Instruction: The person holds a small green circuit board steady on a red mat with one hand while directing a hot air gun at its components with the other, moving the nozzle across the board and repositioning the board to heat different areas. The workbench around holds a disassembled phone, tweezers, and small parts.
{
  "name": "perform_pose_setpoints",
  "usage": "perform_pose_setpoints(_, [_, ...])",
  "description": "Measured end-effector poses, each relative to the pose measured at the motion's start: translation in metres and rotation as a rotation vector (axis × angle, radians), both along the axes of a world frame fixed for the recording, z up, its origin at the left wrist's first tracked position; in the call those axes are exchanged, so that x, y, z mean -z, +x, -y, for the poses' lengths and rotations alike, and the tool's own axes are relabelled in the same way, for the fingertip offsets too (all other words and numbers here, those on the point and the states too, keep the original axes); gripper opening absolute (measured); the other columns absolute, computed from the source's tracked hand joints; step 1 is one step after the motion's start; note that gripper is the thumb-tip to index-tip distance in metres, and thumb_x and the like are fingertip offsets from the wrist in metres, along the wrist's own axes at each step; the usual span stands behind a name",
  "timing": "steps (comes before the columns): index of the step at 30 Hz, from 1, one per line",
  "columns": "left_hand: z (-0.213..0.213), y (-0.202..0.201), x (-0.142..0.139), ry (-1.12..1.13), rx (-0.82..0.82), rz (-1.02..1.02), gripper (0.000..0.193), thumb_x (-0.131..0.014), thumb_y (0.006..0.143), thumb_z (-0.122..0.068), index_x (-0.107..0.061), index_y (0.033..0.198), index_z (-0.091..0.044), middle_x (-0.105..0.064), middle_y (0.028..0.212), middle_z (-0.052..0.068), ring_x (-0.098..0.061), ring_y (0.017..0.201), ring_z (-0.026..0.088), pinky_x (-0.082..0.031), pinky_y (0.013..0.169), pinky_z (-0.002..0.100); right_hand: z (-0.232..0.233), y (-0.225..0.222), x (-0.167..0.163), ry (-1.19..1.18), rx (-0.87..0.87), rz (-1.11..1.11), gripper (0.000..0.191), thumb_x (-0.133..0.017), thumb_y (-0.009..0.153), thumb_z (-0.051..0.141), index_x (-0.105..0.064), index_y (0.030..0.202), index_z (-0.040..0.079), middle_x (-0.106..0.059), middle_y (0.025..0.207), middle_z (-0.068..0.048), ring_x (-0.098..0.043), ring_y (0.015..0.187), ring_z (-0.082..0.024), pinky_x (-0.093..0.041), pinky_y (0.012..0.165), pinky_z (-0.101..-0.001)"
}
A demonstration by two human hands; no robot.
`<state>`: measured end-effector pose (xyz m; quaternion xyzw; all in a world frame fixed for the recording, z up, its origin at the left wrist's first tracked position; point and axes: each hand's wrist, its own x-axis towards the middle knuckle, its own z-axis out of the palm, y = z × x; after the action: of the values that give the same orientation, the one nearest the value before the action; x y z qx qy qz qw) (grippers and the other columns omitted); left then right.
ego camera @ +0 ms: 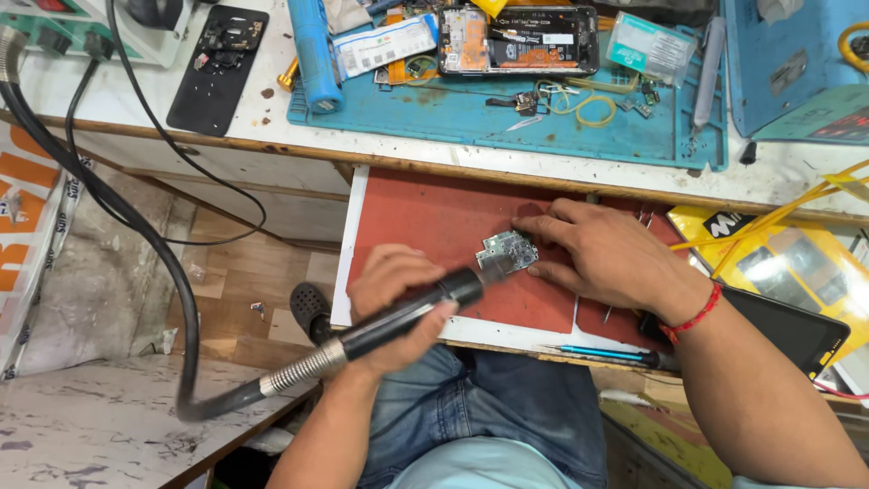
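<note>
Left hand grips the hot-air wand, nozzle at the circuit board, frame centre; right hand pins the board with open fingers.

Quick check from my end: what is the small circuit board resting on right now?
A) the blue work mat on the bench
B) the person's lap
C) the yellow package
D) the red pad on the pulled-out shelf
D: the small circuit board lies on the red pad, with the right hand pinning it and the hot-air handpiece in the left hand aimed at it.

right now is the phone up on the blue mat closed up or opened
Opened. The phone lies flat on the blue mat with its back cover off, its inner parts and orange-brown strips showing.
</note>
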<state>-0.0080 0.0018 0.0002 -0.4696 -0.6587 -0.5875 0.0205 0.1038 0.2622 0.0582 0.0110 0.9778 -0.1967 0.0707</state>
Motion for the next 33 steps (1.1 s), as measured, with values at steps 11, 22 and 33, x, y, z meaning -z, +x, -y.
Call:
perform_pose_setpoints(11, [0.0003, 0.0011, -0.0009, 0.014, -0.112, 0.109, 0.029, -0.079, 0.083, -0.022, -0.07, 0.102, -0.002, -0.072, 0.098, 0.012, -0.068, 0.096, 0.029, -0.057, 0.087, 0.037, 0.0006, 0.0007, 0.0003, 0.007, -0.011, -0.006, 0.059, -0.075, 0.082, 0.033, -0.059, 0.134, 0.01, -0.066, 0.111, -0.014, -0.065, 0.1, -0.037, -0.053, 0.084, -0.0468])
perform_pose_setpoints(22, [0.0073, 0.0031, 0.0065, 0.043, -0.093, 0.078, 0.03, -0.076, 0.082, -0.026, -0.069, 0.096, -0.001, -0.071, 0.095, 0.013, -0.068, 0.097, 0.029, -0.057, 0.092, 0.038, 0.001, 0.0017, -0.0016, 0.009, 0.038, 0.009, 0.053, -0.076, 0.079, 0.034, -0.064, 0.126, 0.012, -0.067, 0.108, -0.011, -0.067, 0.096, -0.036, -0.054, 0.078, -0.0475])
perform_pose_setpoints(33, [0.0039, 0.0036, 0.0006, 0.062, -0.163, 0.1, 0.025, -0.076, 0.086, -0.022, -0.069, 0.098, -0.001, -0.071, 0.096, 0.012, -0.068, 0.099, 0.03, -0.056, 0.093, 0.041, 0.0007, 0.0002, -0.0032, -0.007, 0.029, 0.016, 0.054, -0.076, 0.08, 0.034, -0.063, 0.127, 0.012, -0.066, 0.106, -0.012, -0.066, 0.095, -0.037, -0.054, 0.079, -0.0478])
